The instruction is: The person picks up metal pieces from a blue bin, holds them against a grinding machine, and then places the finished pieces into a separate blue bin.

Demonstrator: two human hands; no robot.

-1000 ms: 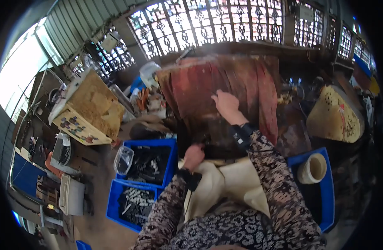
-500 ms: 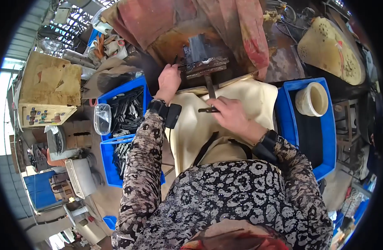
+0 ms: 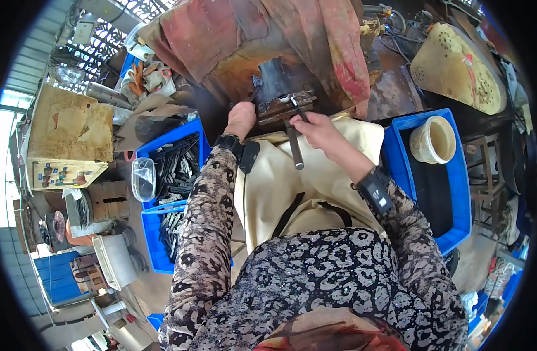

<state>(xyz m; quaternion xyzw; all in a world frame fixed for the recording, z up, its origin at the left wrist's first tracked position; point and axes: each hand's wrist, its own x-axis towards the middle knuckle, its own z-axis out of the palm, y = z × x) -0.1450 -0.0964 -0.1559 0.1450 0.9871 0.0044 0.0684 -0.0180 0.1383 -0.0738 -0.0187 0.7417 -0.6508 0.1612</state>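
Outdoors: cluttered workshop, rusty bench (image 3: 397,88), blue crates (image 3: 455,193) alongside.

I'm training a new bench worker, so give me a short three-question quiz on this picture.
1. True or false: the right hand rests on the cream cup.
2. Which side of the person are the blue crates of dark metal parts? A) left B) right
3. What does the left hand rest against?

Key:
1. False; it holds a thin rod at the vise, above the handle.
2. A.
3. The side of the vise.
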